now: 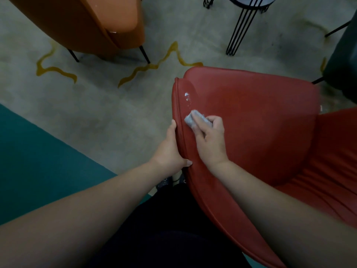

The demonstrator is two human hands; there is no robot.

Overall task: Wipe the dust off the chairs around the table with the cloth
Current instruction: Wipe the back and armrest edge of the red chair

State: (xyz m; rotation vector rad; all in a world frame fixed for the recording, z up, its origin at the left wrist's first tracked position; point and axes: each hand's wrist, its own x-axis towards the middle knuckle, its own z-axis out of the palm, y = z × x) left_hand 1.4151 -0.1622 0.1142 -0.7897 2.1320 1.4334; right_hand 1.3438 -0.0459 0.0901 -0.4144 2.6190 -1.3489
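Concrete floor [108, 113], yellow squiggles, teal strip at left. Orange chair [87, 22] far left, dark table legs [241, 29] far end. Red chair [251, 122]: left hand [170, 149] gripping backrest edge; right hand [210, 136] fingers curled on grey cloth [195, 118], pressed near white dust [187, 98] by that edge.

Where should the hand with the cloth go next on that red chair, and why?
Probably a short slide up along the backrest, towards the white specks. They sit just above the cloth, which the right hand presses flat on the red chair, so that patch looks unwiped. The left hand grips the chair's edge, steadying it.
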